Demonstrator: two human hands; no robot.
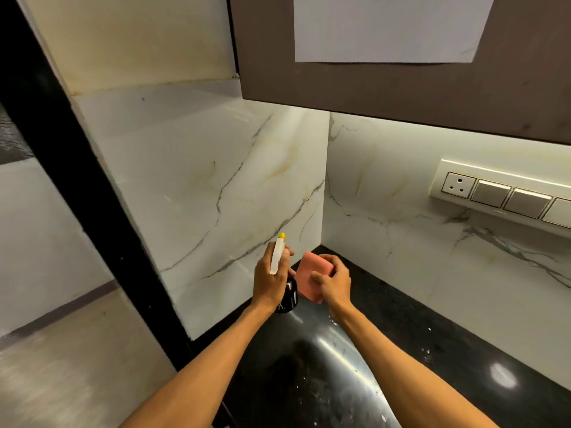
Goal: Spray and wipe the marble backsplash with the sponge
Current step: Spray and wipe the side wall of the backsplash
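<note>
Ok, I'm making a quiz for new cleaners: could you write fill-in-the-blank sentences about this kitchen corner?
The left hand holds a spray bottle whose nozzle tip is ____.
The sponge in the right hand is ____.
The countertop below both hands is ____.
The switch panel lies to the hands' ____.
Missing words: yellow; pink; black; right.

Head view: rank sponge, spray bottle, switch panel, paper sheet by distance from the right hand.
1. sponge, held in the right hand.
2. spray bottle, just left, in the left hand.
3. switch panel, right wall.
4. paper sheet, up on the cabinet.
</note>
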